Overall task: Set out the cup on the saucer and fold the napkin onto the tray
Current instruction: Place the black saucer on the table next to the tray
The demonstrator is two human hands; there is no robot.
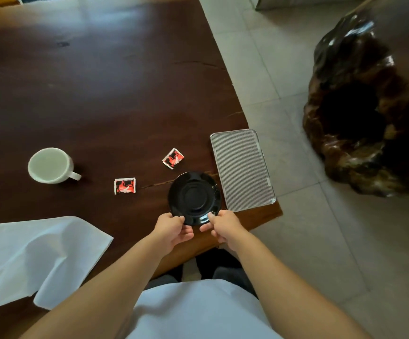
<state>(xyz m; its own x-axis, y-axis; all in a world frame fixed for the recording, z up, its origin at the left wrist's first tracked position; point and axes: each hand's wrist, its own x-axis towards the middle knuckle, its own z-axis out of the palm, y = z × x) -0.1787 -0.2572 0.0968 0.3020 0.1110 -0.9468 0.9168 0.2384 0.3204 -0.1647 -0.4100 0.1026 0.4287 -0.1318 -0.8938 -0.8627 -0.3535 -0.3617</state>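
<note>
Pinching the black saucer [194, 198] at its near rim with both hands: left hand [172, 230] on the rim's left part, right hand [224, 227] on its right part, thumbs on top, fingers curled underneath. Nothing else held in either hand.

Saucer at lower centre of the frame, just left of the ribbed metal tray [242, 170] by the bench [100, 81] corner. Impossible to tell whether touching the tray, or whether resting on the wood or raised just off it.

White cup [50, 165] upright at centre left, handle toward the lower right, well apart from the saucer. White napkin [34, 255] lying rumpled and unfolded at lower left. One red-and-black packet [173, 158] just above the saucer, a second packet [124, 185] to its left, between cup and saucer.
</note>
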